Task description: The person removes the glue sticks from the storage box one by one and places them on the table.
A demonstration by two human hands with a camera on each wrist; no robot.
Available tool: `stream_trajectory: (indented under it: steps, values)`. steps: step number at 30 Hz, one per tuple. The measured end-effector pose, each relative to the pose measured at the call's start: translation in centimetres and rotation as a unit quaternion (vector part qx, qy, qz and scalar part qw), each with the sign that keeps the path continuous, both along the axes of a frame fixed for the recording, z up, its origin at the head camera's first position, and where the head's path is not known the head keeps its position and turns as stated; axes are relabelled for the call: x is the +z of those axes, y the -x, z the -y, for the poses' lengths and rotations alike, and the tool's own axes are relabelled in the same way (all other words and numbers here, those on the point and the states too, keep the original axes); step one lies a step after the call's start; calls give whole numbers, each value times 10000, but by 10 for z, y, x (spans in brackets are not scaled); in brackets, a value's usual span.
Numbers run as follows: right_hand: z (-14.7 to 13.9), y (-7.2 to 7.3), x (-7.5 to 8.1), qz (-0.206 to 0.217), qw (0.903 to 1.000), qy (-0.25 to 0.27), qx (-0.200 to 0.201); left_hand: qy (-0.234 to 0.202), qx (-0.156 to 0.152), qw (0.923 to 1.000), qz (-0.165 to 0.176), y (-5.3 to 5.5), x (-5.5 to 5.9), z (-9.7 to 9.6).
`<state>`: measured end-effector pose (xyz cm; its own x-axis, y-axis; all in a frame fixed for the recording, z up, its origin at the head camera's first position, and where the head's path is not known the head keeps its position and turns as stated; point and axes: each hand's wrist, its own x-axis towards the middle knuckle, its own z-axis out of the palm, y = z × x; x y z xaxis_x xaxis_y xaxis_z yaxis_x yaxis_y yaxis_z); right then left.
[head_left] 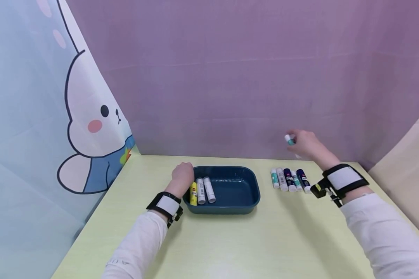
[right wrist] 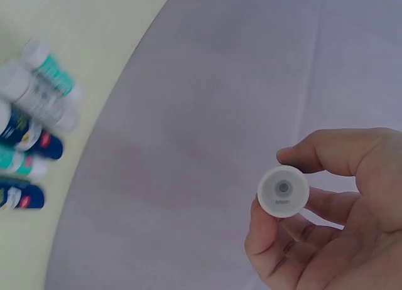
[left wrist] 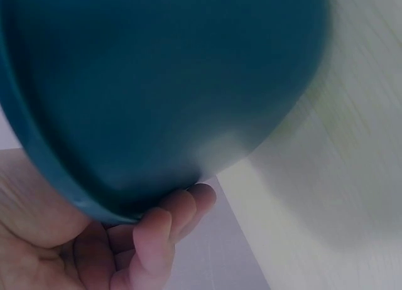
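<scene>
My left hand (head_left: 182,173) grips the left rim of a dark blue plastic tray (head_left: 227,209), thumb and fingertips at its edge in the left wrist view. Inside the tray's left side lie a yellow glue stick (head_left: 193,194) and two white glue sticks (head_left: 210,190), side by side. Raised above the far right of the table, my right hand (head_left: 306,144) pinches a white and teal glue stick (head_left: 289,140) between thumb and fingers. Its round white end (right wrist: 283,205) faces the camera in the right wrist view.
A row of several glue sticks, among them a white and teal one (head_left: 274,179) and a dark blue one (head_left: 303,181), lies on the pale yellow table (head_left: 223,244) right of the tray. A purple cloth (head_left: 223,85) hangs along the table's back edge. A rabbit-print curtain (head_left: 24,162) hangs at left.
</scene>
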<state>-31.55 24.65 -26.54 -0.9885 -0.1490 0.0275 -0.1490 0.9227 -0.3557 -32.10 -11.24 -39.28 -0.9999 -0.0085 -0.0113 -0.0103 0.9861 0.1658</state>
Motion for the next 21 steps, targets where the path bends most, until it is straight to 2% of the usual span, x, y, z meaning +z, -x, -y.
stream_trajectory:
  steps: [7,13,21]
  values:
    - [-41,5,-14,71,9991,3,-423,-35,-31,10000,-16,0,-1,-1]
    - [-69,5,-29,-49,9979,10,-648,-37,-17,10000,3,0,0,-2]
    - [-99,2,-55,9,9957,5,-924,-67,-25,10000,3,-1,0,-3]
